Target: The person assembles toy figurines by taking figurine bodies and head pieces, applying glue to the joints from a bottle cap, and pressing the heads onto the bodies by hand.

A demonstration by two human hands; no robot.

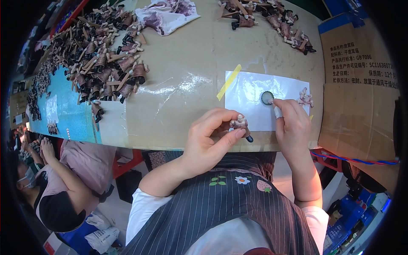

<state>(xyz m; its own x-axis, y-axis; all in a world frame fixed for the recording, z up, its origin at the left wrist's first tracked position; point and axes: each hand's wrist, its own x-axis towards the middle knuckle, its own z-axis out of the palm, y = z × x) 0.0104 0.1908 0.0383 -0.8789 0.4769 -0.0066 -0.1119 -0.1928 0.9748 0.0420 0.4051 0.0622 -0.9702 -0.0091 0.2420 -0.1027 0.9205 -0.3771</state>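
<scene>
My left hand pinches a small toy figure between thumb and fingers. The figure has a brownish-red body, a dark foot and a pale stub at its top. At the rim of a bottle cap lying on a white sheet, my right hand has its thumb and forefinger pressed together. A tiny pale piece seems to be at those fingertips, too small to name. Something white is wrapped around a finger there. Beside this hand lies a little cluster of pale pinkish parts.
Many similar figures are heaped at the left, and more lie at the far right. A stained white cloth is at the back. Yellow tape crosses the sheet's corner. Cardboard boxes border the right side. Another person sits at left.
</scene>
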